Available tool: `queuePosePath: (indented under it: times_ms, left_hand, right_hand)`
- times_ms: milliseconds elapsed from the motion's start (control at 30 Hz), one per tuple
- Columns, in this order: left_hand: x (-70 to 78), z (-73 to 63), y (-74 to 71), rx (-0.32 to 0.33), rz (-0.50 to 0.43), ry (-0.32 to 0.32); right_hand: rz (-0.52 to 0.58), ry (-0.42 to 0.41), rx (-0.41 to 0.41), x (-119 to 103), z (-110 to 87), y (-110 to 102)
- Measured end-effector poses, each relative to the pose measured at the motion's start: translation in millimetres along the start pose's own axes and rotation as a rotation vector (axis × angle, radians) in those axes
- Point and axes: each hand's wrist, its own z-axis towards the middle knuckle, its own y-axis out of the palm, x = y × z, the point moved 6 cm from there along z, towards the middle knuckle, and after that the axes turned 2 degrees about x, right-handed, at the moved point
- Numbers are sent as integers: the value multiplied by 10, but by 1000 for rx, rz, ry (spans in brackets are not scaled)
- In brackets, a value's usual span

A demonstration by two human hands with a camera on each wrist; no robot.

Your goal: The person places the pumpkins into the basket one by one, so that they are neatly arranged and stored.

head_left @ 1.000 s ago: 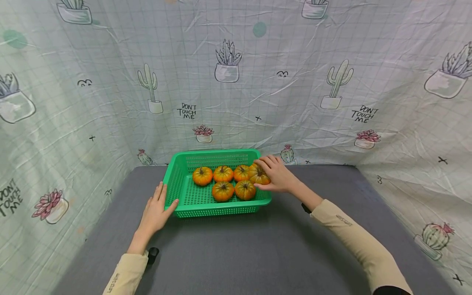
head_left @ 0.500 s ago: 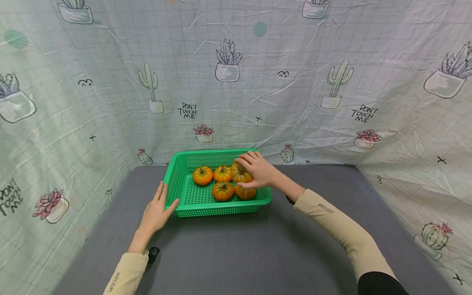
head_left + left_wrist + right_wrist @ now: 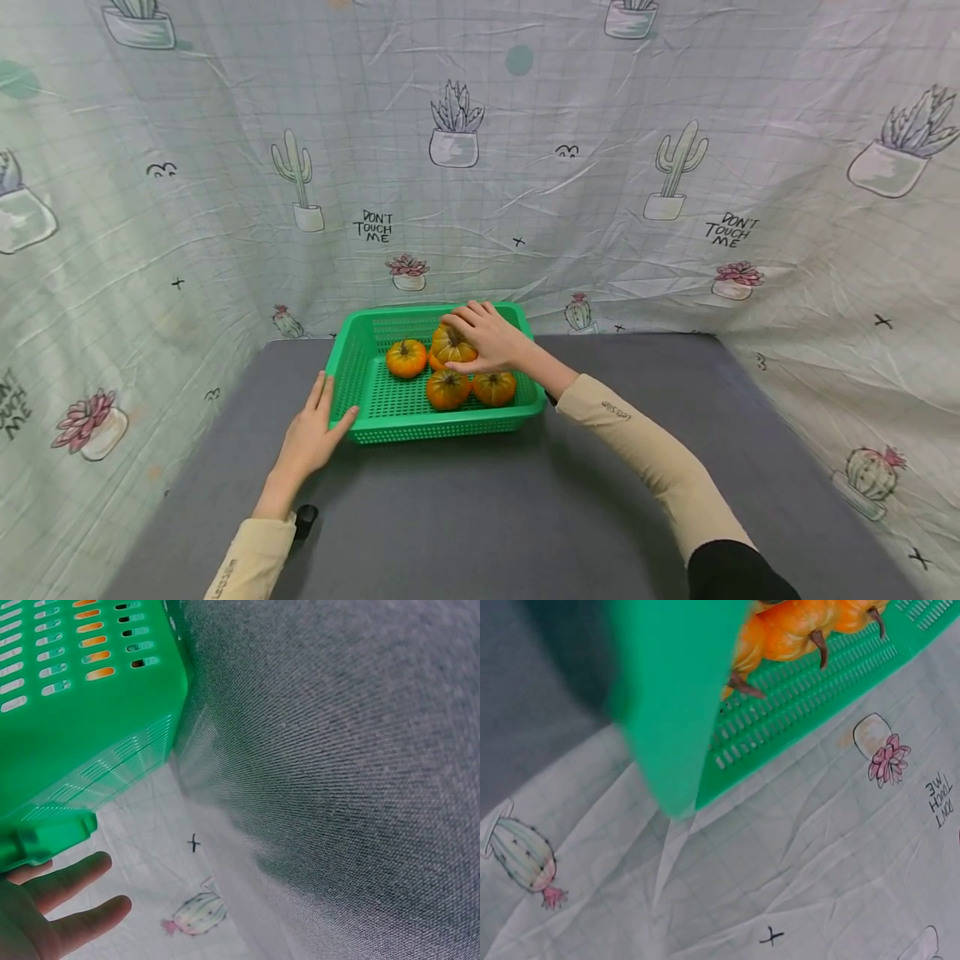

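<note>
A green slotted plastic basket (image 3: 442, 431) holds several small orange pumpkins. My right hand (image 3: 491, 342) grips a yellowish-orange pumpkin (image 3: 453, 345) from its right side, above the back row. It partly covers another pumpkin behind it, and the hand hides the back right part of the row. At the back left sits one pumpkin (image 3: 407, 358); two more, a middle pumpkin (image 3: 447, 390) and a right pumpkin (image 3: 494, 388), lie in front. With fingers straight, my left hand (image 3: 306, 440) rests against the basket's left rim, its thumb near the front corner.
The basket stands on a dark grey table (image 3: 480, 517), near its back edge. A pale cloth (image 3: 480, 208) printed with potted cacti hangs behind and along both sides. In the right wrist view, pumpkins (image 3: 802, 630) with brown stems show inside the basket.
My right hand has carried the held pumpkin leftward over the back row, from the basket's right side to its middle. My left hand stays at the left rim.
</note>
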Motion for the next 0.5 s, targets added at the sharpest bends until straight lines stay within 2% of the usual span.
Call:
queuePosePath:
  times_ms: [167,267,500]
  left_hand:
    - [-49,21,37,-40,8,-24]
    - [-46,20,38,-41,13,-24]
    - [-32,39,31,-36,11,-22]
  right_hand:
    - [8,50,-28,-4,109,125]
    - [5,66,-56,-18,163,180]
    - [-24,50,-112,-49,295,320]
